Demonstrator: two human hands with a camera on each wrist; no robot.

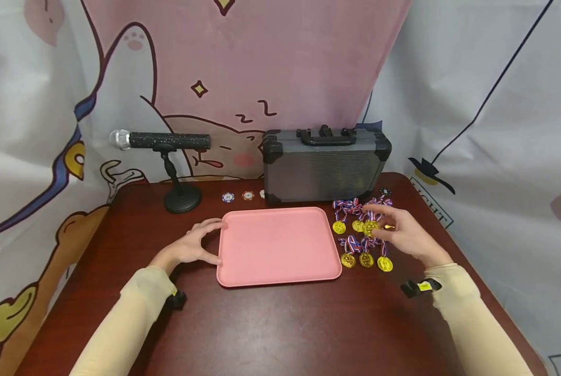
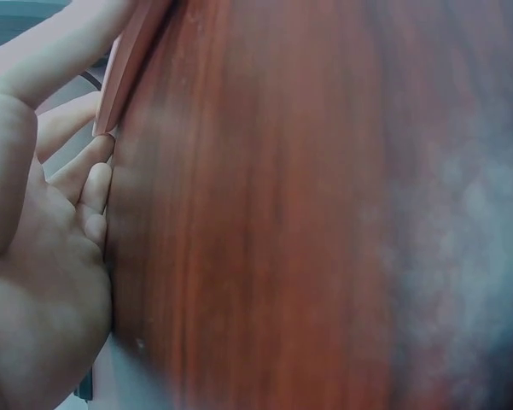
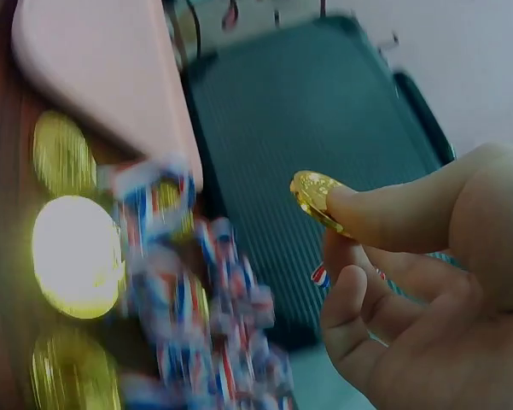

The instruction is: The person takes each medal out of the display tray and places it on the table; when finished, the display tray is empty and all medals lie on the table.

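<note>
My right hand (image 1: 402, 232) pinches a gold medal (image 3: 309, 195) between thumb and fingers, at the right of the pink tray (image 1: 280, 248). Under and around that hand lie several more gold medals (image 1: 366, 260) with red, white and blue ribbons (image 1: 352, 244), in two rows on the table. On the tray's other side, my left hand (image 1: 191, 244) rests with thumb and fingers spread along the left rim, fingertips right at it. The left wrist view shows its palm (image 2: 47, 290) beside the tray's edge, low over the wood.
A dark grey hard case (image 1: 324, 172) stands upright behind the tray. Farther left is a black microphone (image 1: 167, 141) on a round-based stand (image 1: 182, 198). Poker chips (image 1: 228, 197) lie near the table's back edge, and a printed cloth (image 1: 242, 62) hangs behind.
</note>
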